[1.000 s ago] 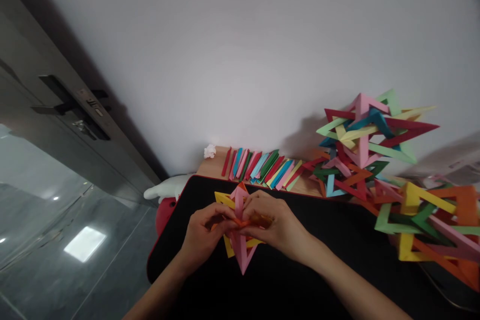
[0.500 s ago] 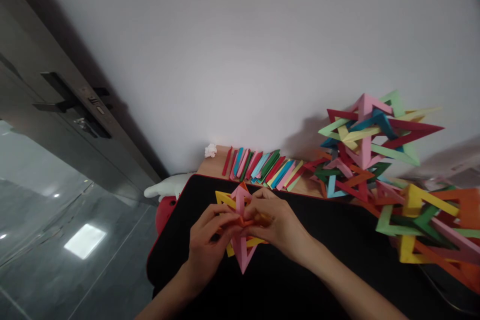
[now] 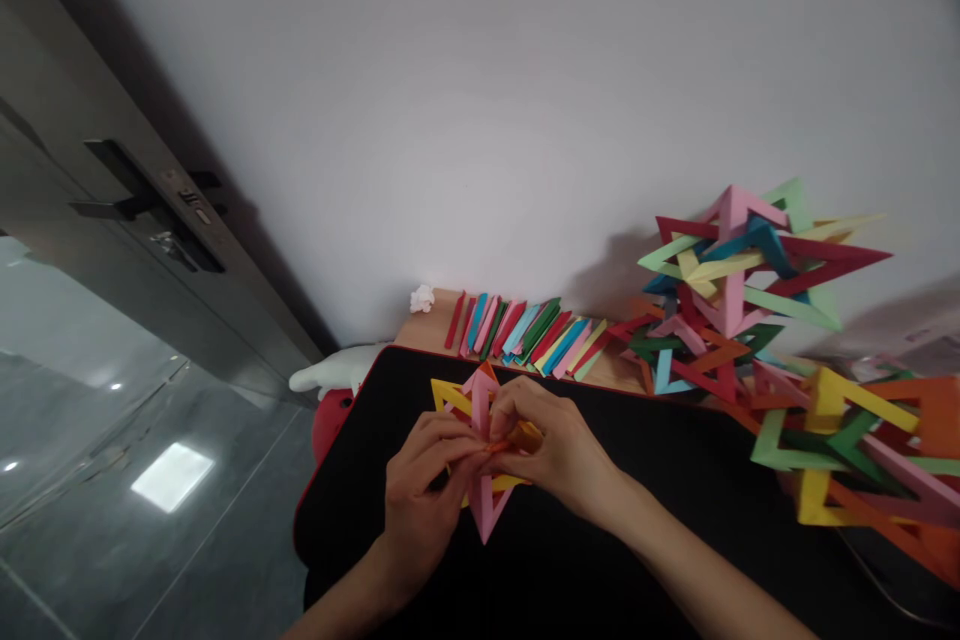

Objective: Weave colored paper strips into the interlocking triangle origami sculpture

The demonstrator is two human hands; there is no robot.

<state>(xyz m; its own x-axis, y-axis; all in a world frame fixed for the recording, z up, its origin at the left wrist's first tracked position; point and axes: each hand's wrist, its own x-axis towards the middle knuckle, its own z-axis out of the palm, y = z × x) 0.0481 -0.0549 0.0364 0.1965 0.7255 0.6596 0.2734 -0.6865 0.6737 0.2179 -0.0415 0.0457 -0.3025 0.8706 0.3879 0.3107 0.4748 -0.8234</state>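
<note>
A folded-paper star model [image 3: 486, 523] in pink, yellow and orange stands over the black mat [image 3: 360, 490], its points sticking out above and below my hands. My left hand [image 3: 431, 470] is closed from the left, thumb and fingers pinching at the model's middle. From the right, my right hand [image 3: 551, 440] pinches there too, its fingertips meeting those of the left. Between them a bit of orange paper shows. Most of the model's centre is hidden behind my fingers.
Behind the mat, a row of folded paper strips [image 3: 525, 330] lies on a wooden surface beside a crumpled white tissue [image 3: 422, 298]. Finished-looking paper stars [image 3: 750, 260] are piled at right. A door with a black handle [image 3: 142, 200] stands at left, near a white-and-red object [image 3: 337, 370].
Both hands stay on the paper model. My left hand has shifted slightly right and my right index finger has curled up a little; the model has barely moved.
</note>
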